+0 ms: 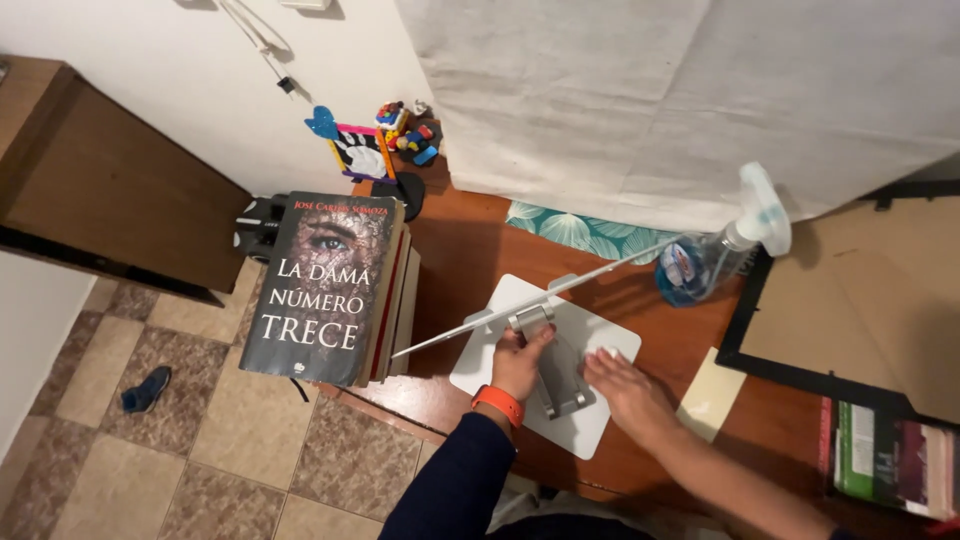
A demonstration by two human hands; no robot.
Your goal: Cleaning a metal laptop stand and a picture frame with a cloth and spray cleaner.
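Note:
A white laptop stand (490, 375) with a metal hinge lies on the wooden table (470, 240); its thin upper plate (540, 297) is raised and seen edge-on. My left hand (520, 362), with an orange band at the wrist, grips the hinge of the stand. My right hand (622, 385) lies flat on the stand's base plate, fingers spread, seemingly with a white cloth under it.
A stack of books (330, 290) stands at the table's left edge. A spray bottle (720, 250) lies to the right, beside a black picture frame (850, 300) and a yellow pad (710, 395). Small toys (385, 140) sit at the back. More books (885, 455) lie at right. Tiled floor lies below.

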